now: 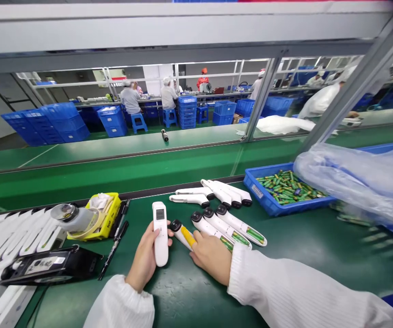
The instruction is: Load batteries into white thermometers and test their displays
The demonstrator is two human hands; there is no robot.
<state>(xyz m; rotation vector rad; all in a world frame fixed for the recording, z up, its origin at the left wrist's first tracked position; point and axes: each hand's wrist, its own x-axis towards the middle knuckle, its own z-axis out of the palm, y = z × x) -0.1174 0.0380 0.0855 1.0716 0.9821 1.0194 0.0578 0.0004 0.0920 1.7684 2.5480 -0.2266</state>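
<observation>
My left hand [144,262] is wrapped round a white handheld thermometer [160,232], display side up, held upright over the green table. My right hand [210,256] rests on a second thermometer [182,233] lying flat, the index finger wearing a yellow finger cot and pressing on it. Beside it lie three more white thermometers with open battery bays [237,225] showing green batteries. Further back lie several closed white thermometers [213,193].
A blue tray of green batteries [268,200] sits at right under a clear plastic bag [357,182]. A yellow bin [109,218], black pens [114,246], a black device [51,266] and rows of white thermometers [12,239] lie at left. Other workers sit far behind.
</observation>
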